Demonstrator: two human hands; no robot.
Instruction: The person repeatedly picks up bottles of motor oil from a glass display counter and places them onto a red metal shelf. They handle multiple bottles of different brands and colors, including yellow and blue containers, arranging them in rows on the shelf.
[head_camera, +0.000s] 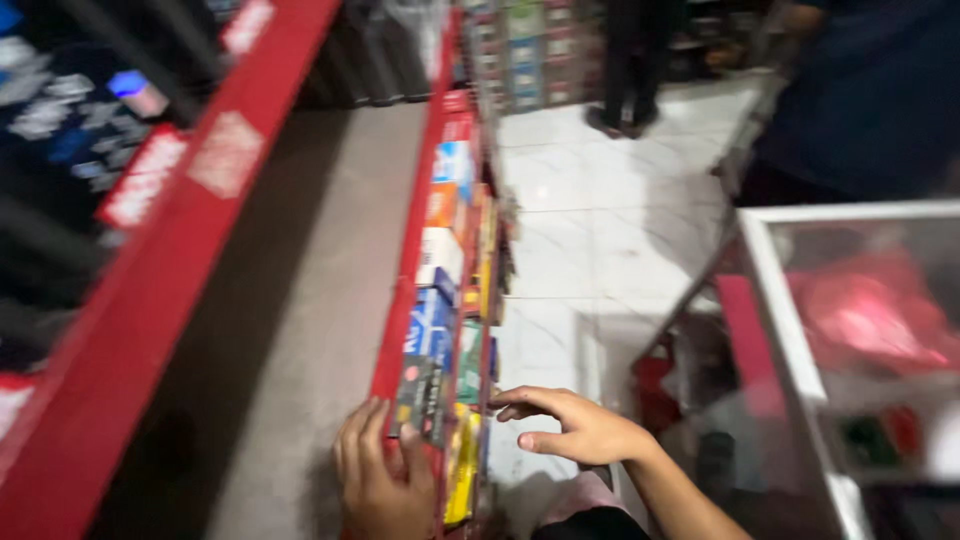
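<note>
The left hand (382, 478) lies flat on the red shelf (400, 300), fingers spread, thumb touching a dark packet (420, 400) but not gripping it. The right hand (575, 428) hovers just beside the row, half open and empty. Beyond, the packets (440, 260) stand lined up along the shelf edge; nothing is lifted yet. Farther off, a glass counter (790, 330) and a standing person (630, 60).

left hand (385, 480): wrist cut off | shelf boxes (440, 300): blurred | bystander (630, 60): cropped
</note>
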